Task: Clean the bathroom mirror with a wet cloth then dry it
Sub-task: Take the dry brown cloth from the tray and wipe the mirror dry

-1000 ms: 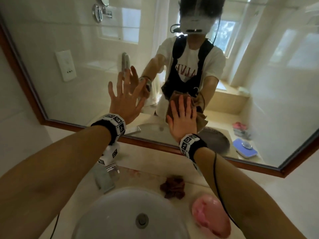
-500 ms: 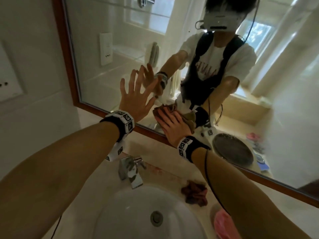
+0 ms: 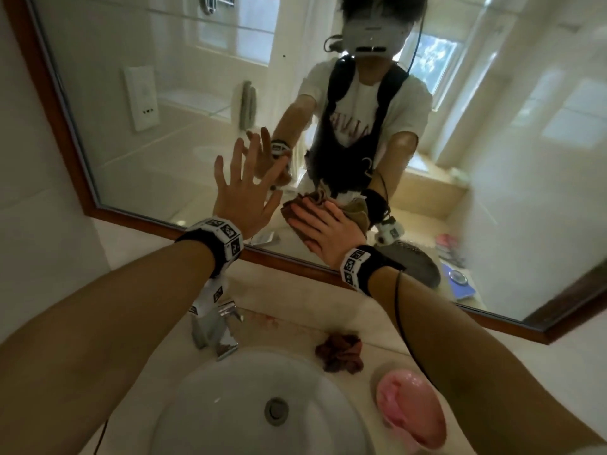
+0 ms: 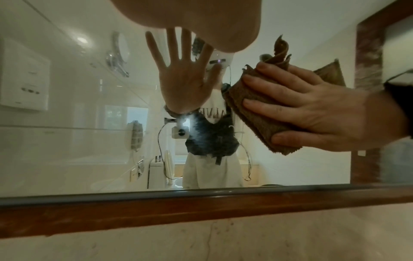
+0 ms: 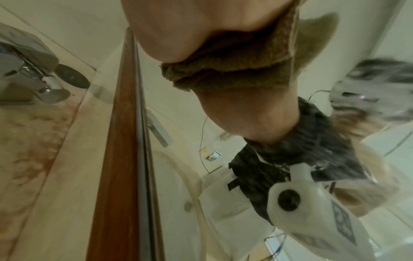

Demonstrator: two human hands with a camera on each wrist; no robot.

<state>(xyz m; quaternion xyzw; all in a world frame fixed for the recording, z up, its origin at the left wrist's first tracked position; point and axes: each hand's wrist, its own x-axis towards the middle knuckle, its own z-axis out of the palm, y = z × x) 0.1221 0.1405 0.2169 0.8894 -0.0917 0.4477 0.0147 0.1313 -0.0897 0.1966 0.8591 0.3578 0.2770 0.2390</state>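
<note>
A person wipes the lower part of a bathroom mirror (image 3: 197,93) with a brown cloth (image 4: 257,113), both arms stretched over a sink (image 3: 230,405).

The right hand (image 3: 323,229), near the centre of the head view, presses the folded cloth flat against the glass with straight fingers, just above the wooden frame (image 3: 295,261). At its 9 o'clock, just beside it, the left hand (image 3: 244,195) has its fingers spread wide, palm facing the glass; whether it touches cannot be told. A second, crumpled dark cloth (image 3: 340,353) lies on the counter at 6 o'clock from the right hand, between a chrome tap (image 3: 216,326) and a pink soap dish (image 3: 410,412).
</note>
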